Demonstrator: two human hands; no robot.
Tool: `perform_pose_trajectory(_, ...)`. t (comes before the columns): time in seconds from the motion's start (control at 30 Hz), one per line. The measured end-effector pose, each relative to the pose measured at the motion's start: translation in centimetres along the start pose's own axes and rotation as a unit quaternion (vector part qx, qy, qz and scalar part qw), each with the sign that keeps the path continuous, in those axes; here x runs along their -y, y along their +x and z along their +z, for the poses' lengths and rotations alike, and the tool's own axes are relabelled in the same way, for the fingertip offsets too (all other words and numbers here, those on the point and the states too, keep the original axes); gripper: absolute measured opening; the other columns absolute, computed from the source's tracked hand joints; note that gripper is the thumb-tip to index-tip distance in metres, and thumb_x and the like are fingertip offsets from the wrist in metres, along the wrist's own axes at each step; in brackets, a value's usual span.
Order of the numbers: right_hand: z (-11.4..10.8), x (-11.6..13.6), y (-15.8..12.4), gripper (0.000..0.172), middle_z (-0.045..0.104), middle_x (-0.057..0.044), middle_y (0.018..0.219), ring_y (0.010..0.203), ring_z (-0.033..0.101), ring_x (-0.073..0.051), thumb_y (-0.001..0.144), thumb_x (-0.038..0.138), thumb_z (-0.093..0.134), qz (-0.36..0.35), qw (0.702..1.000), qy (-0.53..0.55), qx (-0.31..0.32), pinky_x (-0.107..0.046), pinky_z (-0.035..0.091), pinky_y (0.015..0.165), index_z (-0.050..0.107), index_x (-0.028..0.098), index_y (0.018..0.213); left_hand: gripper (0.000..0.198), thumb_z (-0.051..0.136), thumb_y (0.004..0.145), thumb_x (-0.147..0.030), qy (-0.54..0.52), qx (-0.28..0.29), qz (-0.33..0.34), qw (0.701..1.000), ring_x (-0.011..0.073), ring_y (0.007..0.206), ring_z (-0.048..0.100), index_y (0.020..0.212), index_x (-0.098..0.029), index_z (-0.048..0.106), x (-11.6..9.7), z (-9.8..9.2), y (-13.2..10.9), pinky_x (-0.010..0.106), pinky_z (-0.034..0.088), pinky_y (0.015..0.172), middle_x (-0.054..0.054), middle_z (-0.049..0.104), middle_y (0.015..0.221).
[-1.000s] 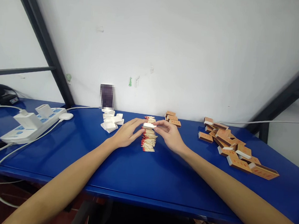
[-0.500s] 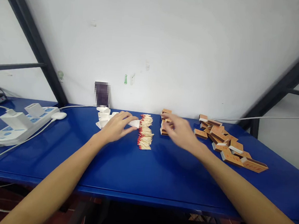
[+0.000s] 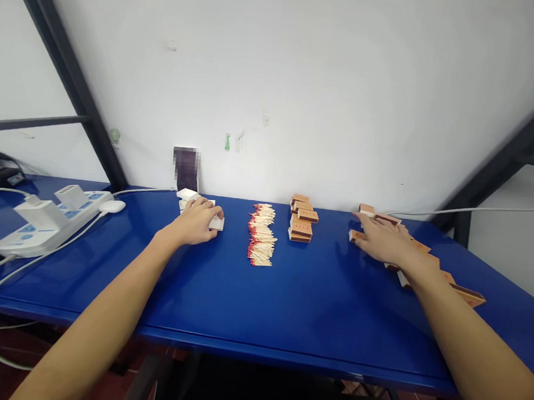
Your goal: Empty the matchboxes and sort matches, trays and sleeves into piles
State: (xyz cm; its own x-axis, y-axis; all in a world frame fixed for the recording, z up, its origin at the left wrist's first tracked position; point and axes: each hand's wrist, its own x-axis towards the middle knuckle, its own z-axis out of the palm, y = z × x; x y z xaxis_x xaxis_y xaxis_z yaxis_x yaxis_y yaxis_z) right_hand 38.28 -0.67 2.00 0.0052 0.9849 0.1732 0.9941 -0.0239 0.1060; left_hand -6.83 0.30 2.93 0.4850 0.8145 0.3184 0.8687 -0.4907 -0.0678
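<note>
- Two bare forearms reach forward from the lower corners of the view, held wide apart.
- Left forearm (image 3: 111,299): slants up and to the right, ending in a nearly straight wrist (image 3: 166,238).
- Left hand (image 3: 197,222): back upward, fingers bent forward and down, thumb (image 3: 210,235) apart from the forefinger.
- Right forearm (image 3: 465,326): slants up and to the left.
- Right hand (image 3: 381,238): back upward, slightly blurred, thumb and forefinger parted and pointing left.
</note>
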Motion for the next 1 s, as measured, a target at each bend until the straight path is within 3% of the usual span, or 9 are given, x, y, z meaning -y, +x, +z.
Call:
perform_pose_trajectory(0.1,-0.4,-0.1,0.1,0.054,0.069,-0.018,0.118,0.116,0.059,-0.04,0.078,0.02,0.056,-0.001,1.0,-0.001,0.024,-0.063,0.039,0.097,0.059,0.018,0.132,0.041,0.065,0.074,-0.03,0.005,-0.017,0.005,1.0,0.0381,0.117,0.046,0.114,-0.022,0.064,0.0,-0.2,-0.1,0.057,0.039,0.099,0.013,0.059,0.115)
perform_pose_trajectory(0.2,-1.3,0.4,-0.3,0.046,0.067,-0.017,0.121,0.115,0.058,-0.04,0.079,0.02,0.056,0.002,1.0,0.006,-0.006,-0.059,0.043,0.093,0.065,0.019,0.124,0.034,0.056,0.087,-0.032,0.001,-0.071,0.038,0.997,0.0347,0.12,0.044,0.118,-0.021,0.064,-0.6,-0.4,0.0,0.053,0.039,0.103,0.014,0.056,0.121)
perform_pose_trajectory(0.33,-3.4,2.1,-1.7,0.042,0.065,-0.016,0.123,0.11,0.057,-0.039,0.084,0.027,0.056,-0.002,0.982,0.074,-0.172,-0.052,0.046,0.091,0.065,0.019,0.124,0.027,0.051,0.093,-0.028,-0.029,-0.138,0.09,0.986,0.0298,0.117,0.045,0.116,-0.021,0.065,-2.6,-0.6,0.3,0.048,0.04,0.103,0.012,0.057,0.12)
perform_pose_trajectory(0.43,-4.6,4.3,-3.0,0.042,0.064,-0.014,0.119,0.105,0.06,-0.034,0.084,0.022,0.056,-0.043,0.936,0.189,-0.293,-0.048,0.049,0.092,0.064,0.021,0.125,0.026,0.051,0.094,-0.024,-0.069,-0.184,0.123,0.973,0.0265,0.111,0.049,0.117,-0.021,0.063,-4.9,-0.9,0.4,0.045,0.043,0.099,0.01,0.06,0.115)
perform_pose_trajectory(0.5,-4.6,6.1,-3.7,0.042,0.063,-0.012,0.115,0.099,0.063,-0.029,0.08,0.021,0.059,-0.099,0.905,0.263,-0.318,-0.045,0.052,0.089,0.065,0.022,0.122,0.027,0.052,0.094,-0.023,-0.097,-0.213,0.147,0.961,0.0256,0.108,0.051,0.12,-0.02,0.061,-6.6,-1.1,0.3,0.044,0.045,0.097,0.009,0.062,0.113)
perform_pose_trajectory(0.6,-3.7,9.0,-4.6,0.042,0.062,-0.01,0.11,0.098,0.064,-0.026,0.077,0.016,0.061,-0.197,0.877,0.321,-0.299,-0.044,0.053,0.089,0.067,0.02,0.118,0.034,0.054,0.094,-0.023,-0.132,-0.225,0.184,0.948,0.0253,0.106,0.053,0.127,-0.017,0.056,-8.9,-1.0,0.3,0.043,0.046,0.093,0.011,0.063,0.114)
perform_pose_trajectory(0.7,-2.4,11.5,-5.4,0.043,0.062,-0.01,0.111,0.102,0.064,-0.024,0.076,0.012,0.059,-0.265,0.857,0.366,-0.25,-0.042,0.054,0.09,0.067,0.02,0.118,0.043,0.057,0.094,-0.029,-0.156,-0.198,0.202,0.946,0.0263,0.11,0.053,0.135,-0.017,0.05,-10.2,-0.5,0.3,0.043,0.047,0.093,0.012,0.061,0.12)
perform_pose_trajectory(0.83,-1.4,13.3,-6.1,0.043,0.062,-0.01,0.11,0.101,0.064,-0.024,0.078,0.013,0.059,-0.292,0.839,0.404,-0.219,-0.041,0.055,0.088,0.066,0.021,0.119,0.047,0.061,0.092,-0.034,-0.175,-0.173,0.219,0.944,0.0264,0.11,0.056,0.136,-0.02,0.049,-10.4,0.4,0.3,0.043,0.047,0.093,0.011,0.061,0.121)
perform_pose_trajectory(1.0,-1.0,13.8,-6.2,0.04,0.062,-0.009,0.106,0.097,0.064,-0.023,0.078,0.012,0.06,-0.305,0.828,0.419,-0.214,-0.039,0.056,0.084,0.066,0.021,0.116,0.045,0.061,0.091,-0.028,-0.189,-0.186,0.243,0.933,0.0239,0.104,0.06,0.134,-0.02,0.05,-10.3,0.5,0.2,0.04,0.049,0.089,0.01,0.063,0.115)
